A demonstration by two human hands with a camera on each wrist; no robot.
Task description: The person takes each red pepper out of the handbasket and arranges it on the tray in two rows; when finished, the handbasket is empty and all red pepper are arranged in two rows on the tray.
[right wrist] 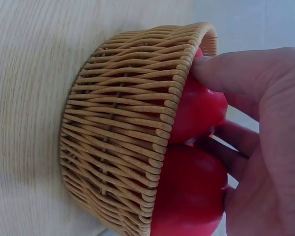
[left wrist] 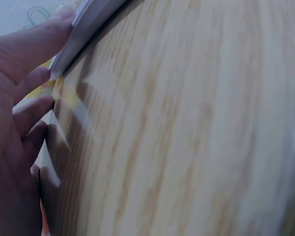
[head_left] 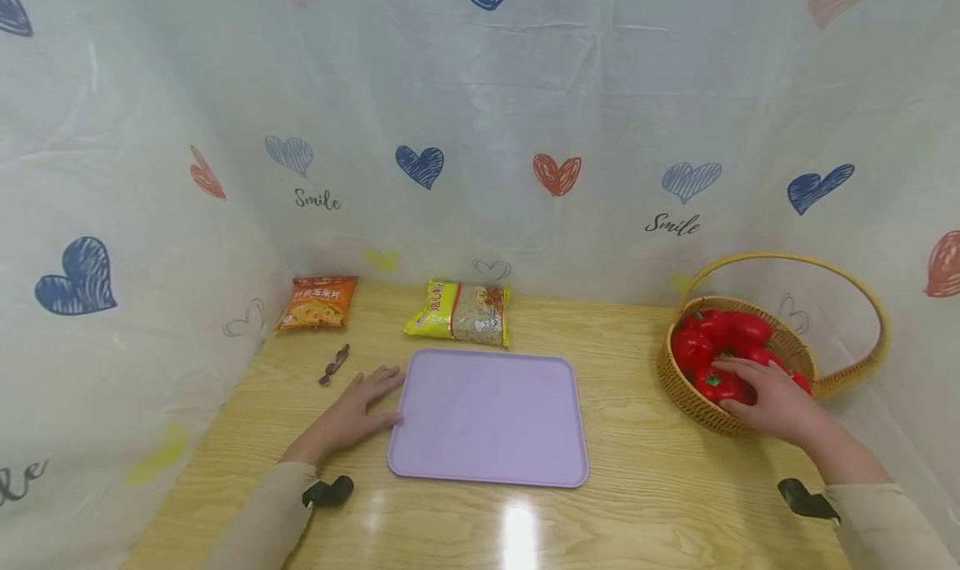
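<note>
My left hand [head_left: 347,420] lies at the left edge of a lilac tray [head_left: 487,420], fingers extended and spread. The left wrist view shows this hand [left wrist: 5,147] with its thumb against the tray's side [left wrist: 88,30]. On the right, my right hand [head_left: 783,405] reaches into a round wicker basket [head_left: 692,402] of red peppers. Its thumb and fingers are around a red pepper [head_left: 708,385] with a green stem, near the basket's front. Seen from the right wrist, the hand [right wrist: 280,128] has its thumb on the pepper [right wrist: 199,108] by the woven rim; its fingertips are partly hidden.
Behind the tray lies a yellow-ended clear food packet [head_left: 476,313]. An orange snack bag [head_left: 318,302] stands at the back left, with a small wrapped candy [head_left: 334,364] in front. The basket's tall handle [head_left: 780,257] arches above it. A heart-printed curtain [head_left: 487,228] encloses the table.
</note>
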